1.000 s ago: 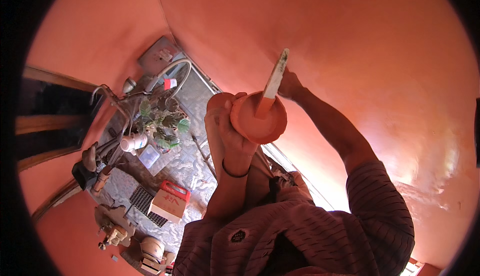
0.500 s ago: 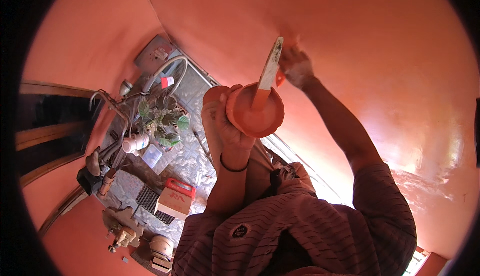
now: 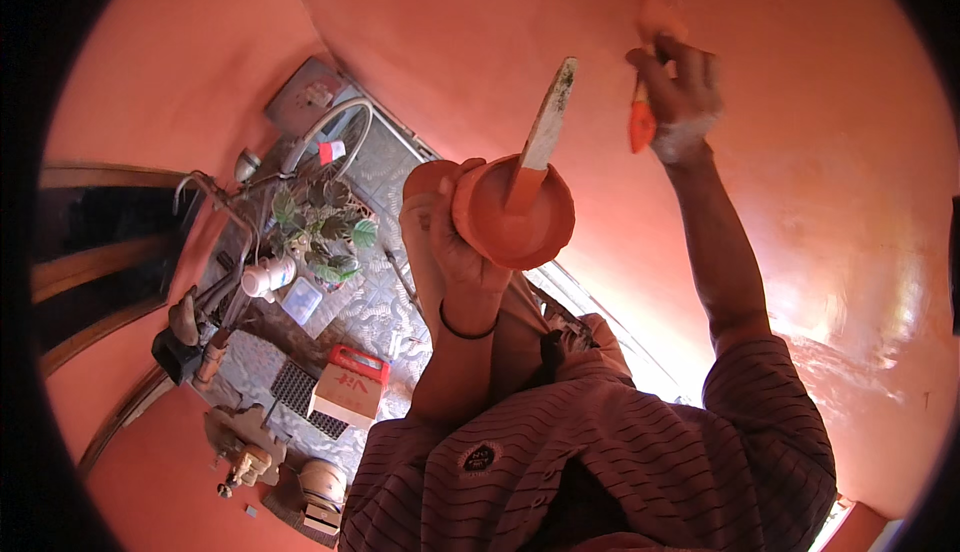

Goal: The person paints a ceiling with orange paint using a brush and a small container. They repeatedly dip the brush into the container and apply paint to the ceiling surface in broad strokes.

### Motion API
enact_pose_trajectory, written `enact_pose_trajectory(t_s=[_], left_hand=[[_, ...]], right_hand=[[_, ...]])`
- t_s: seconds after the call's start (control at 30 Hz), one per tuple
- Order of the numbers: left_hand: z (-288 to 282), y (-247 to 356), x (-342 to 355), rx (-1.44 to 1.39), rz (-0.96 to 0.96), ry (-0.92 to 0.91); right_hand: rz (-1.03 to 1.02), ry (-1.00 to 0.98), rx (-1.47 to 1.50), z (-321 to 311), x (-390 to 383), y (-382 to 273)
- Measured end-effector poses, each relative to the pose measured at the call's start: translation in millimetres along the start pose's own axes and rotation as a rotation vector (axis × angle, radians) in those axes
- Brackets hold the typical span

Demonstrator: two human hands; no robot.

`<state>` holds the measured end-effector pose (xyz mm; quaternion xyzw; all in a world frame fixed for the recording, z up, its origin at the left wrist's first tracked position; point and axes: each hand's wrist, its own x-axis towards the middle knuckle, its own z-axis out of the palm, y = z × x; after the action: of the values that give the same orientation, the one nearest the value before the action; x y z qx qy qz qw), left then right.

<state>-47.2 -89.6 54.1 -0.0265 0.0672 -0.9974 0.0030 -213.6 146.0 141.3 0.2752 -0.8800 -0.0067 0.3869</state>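
Note:
My left hand (image 3: 452, 257) is shut around a round orange bowl (image 3: 515, 220) of paint, held up at chest height. A flat pale stick (image 3: 546, 124) stands tilted in the bowl. My right hand (image 3: 682, 90) is raised above and to the right of the bowl and grips a paintbrush with an orange handle (image 3: 641, 125). The brush's bristles (image 3: 660, 7) touch the orange wall (image 3: 820, 152).
Far below on the patterned floor (image 3: 372, 304) stand a bicycle (image 3: 235, 217), a potted plant (image 3: 322, 224), a cardboard box with a red top (image 3: 350, 387) and several small items. A dark doorway (image 3: 90, 247) lies at the left. Orange walls surround everything.
My right hand has moved from beside the stick in the bowl up and to the right, bringing the brush to the wall. The bowl has stayed in my left hand.

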Motion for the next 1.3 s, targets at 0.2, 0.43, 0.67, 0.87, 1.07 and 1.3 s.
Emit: enact_pose_trajectory(t_s=[0.2, 0.43, 0.67, 0.87, 1.07, 1.3], left_hand=[[4, 0, -4, 0.017, 0.007, 0.075], [20, 1, -3, 0.135, 0.065, 0.2], [23, -7, 0, 0.057, 0.081, 0.34], [-3, -4, -2, 0.265, 0.11, 0.297], [-15, 3, -5, 0.455, 0.124, 0.245], [-19, 6, 3, 0.39, 0.029, 0.261]], right_hand=[[-0.248, -0.921, 0.01, 78, -84, -39], [0.028, -0.314, 0.198, 34, -32, -18], [0.53, 0.263, 0.677, -97, -6, -21], [1.382, -0.092, 1.0, -92, -163, -34], [2.138, 0.043, 1.234, -109, -302, -55], [1.846, -0.008, 0.989, -120, -393, -56]])
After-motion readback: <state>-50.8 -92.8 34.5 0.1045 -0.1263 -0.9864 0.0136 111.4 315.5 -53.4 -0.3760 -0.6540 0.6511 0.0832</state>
